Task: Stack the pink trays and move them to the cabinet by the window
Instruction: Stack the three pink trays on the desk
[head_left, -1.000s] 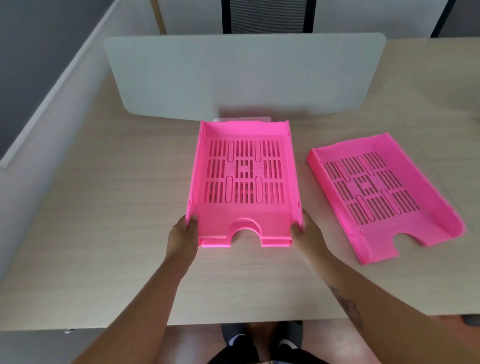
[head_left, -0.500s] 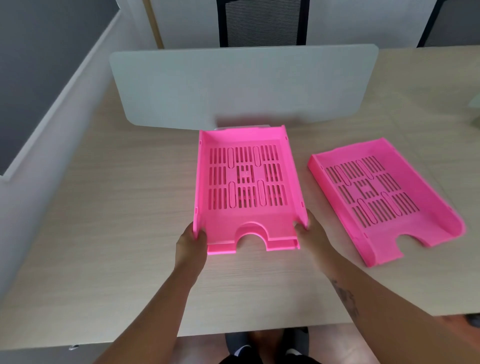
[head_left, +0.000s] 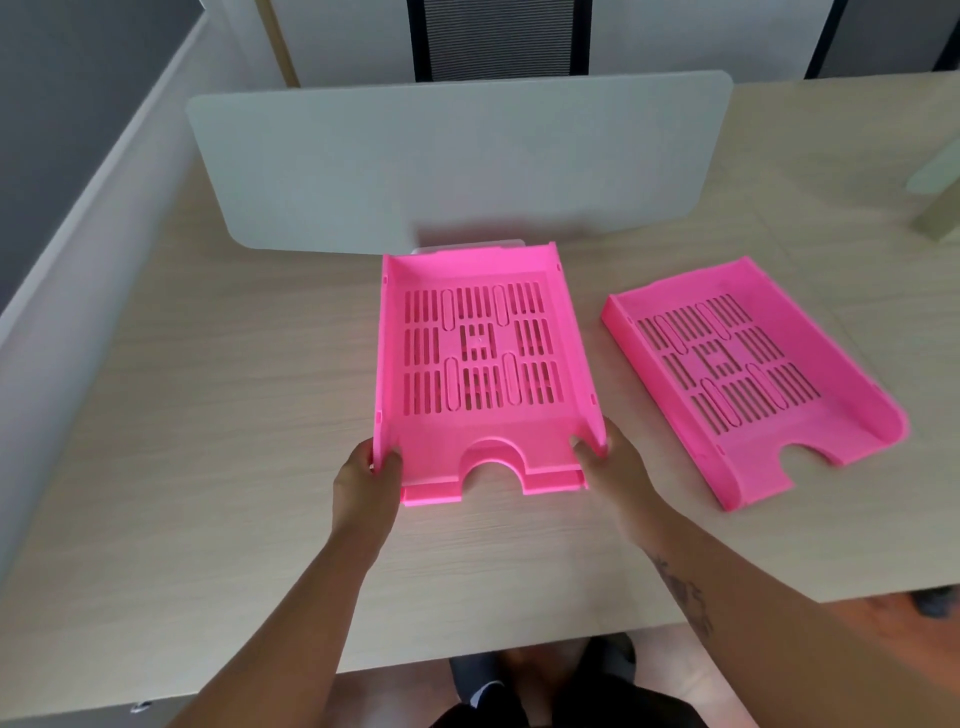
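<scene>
A pink slotted tray stack (head_left: 480, 358) sits in the middle of the wooden desk, its notched front toward me. A second pink edge shows under its front, so one tray rests on another. My left hand (head_left: 366, 480) grips the front left corner. My right hand (head_left: 610, 462) grips the front right corner. A separate pink tray (head_left: 748, 374) lies at an angle on the desk to the right, untouched.
A white divider panel (head_left: 457, 161) stands upright just behind the stack. A grey partition wall (head_left: 78, 218) runs along the desk's left side. The desk's front edge (head_left: 467, 660) is close to my body. A chair back (head_left: 498, 39) shows beyond the divider.
The tray stack has lifted slightly and tipped a little at its front while both hands keep hold of its corners. The view has shifted; the right tray stays put.
</scene>
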